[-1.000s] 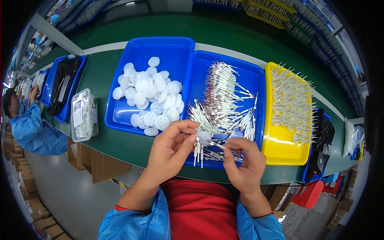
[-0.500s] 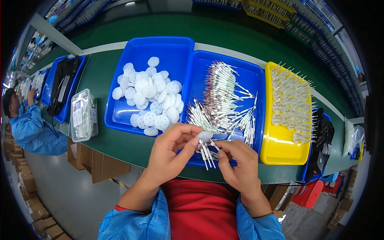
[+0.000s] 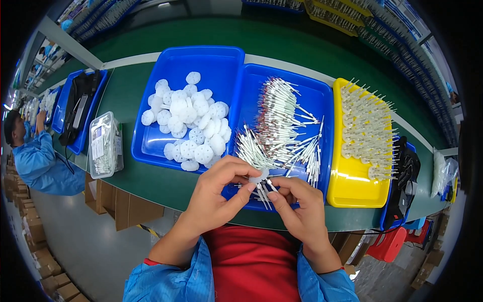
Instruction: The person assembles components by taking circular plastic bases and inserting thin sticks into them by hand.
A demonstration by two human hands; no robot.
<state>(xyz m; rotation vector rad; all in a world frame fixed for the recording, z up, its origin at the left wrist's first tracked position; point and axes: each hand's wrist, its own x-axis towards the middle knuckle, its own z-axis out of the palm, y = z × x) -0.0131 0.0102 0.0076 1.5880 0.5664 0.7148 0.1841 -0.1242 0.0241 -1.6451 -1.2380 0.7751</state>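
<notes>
- Just below the centre of the frame, the left hand (image 3: 219,196) has thumb and forefinger pressed together on the left edge of a round white disc (image 3: 259,175); the disc sits slightly lower than half a second ago, and its tilt has changed.
- The right hand (image 3: 302,202), right of the disc, has thumb and forefinger clamped on a slim white stick (image 3: 271,185); a second ago this hand was farther right, with its stick slanting outward; now the fingertips are just beside the disc; whether the stick's upper end has entered the disc I cannot tell.
- Several white sticks (image 3: 262,196) hang from the disc between the two hands, pointing to the bottom of the frame; they have swung since the earlier pictures.
- Unchanged are the loose perforated discs (image 3: 179,108) in the left blue tray (image 3: 214,63), upper centre-left; the heaped sticks with dark reddish ends (image 3: 276,116) in the middle blue tray (image 3: 314,90), upper centre; and the rows of stick-filled discs (image 3: 370,133) in the yellow tray (image 3: 352,191), right of centre.
</notes>
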